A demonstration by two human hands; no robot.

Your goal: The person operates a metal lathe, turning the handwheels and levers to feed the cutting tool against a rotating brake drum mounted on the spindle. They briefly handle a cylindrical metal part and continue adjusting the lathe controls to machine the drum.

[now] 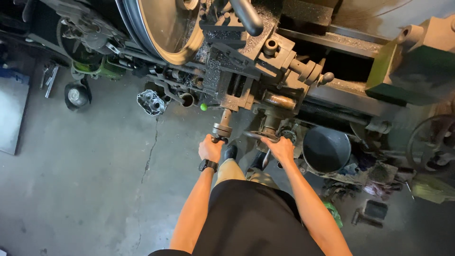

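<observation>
Two hands on lathe handles, shafts pointing toward person

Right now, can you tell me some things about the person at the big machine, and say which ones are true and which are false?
1. Both hands grip handles on the machine. True: the left hand and right hand each hold one.
2. A watch sits on the right wrist. False: the watch is on the left wrist.
3. A grey bucket stands right of the hands. True.
4. The little ball knob is red. False: it is green.
5. The floor is cracked. True.
</observation>
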